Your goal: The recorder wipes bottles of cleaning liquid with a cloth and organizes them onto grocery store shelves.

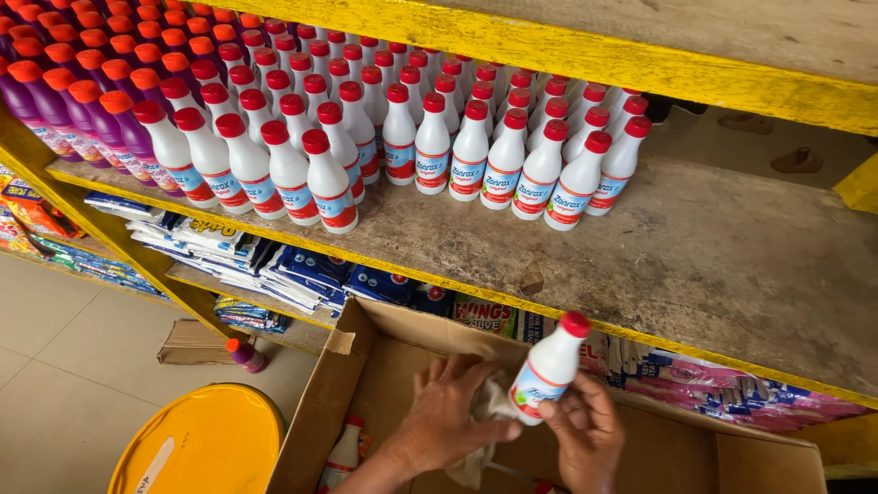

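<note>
My right hand [585,434] grips a white bottle with a red cap [549,368], tilted, just above an open cardboard box [320,402]. Pressed against the bottle's lower end is a pale cloth [485,416], held by my left hand [448,412]. Another white bottle [343,453] lies inside the box at its left. On the wooden shelf [713,265] above stand several rows of the same white, red-capped bottles [430,146].
Purple bottles with orange-red caps [82,101] fill the shelf's left end. Blue and white packets [274,265] and pink packets [732,384] lie on the lower shelf. A yellow bucket lid [206,444], a lone purple bottle [245,355] and flat cardboard [192,343] sit on the tiled floor.
</note>
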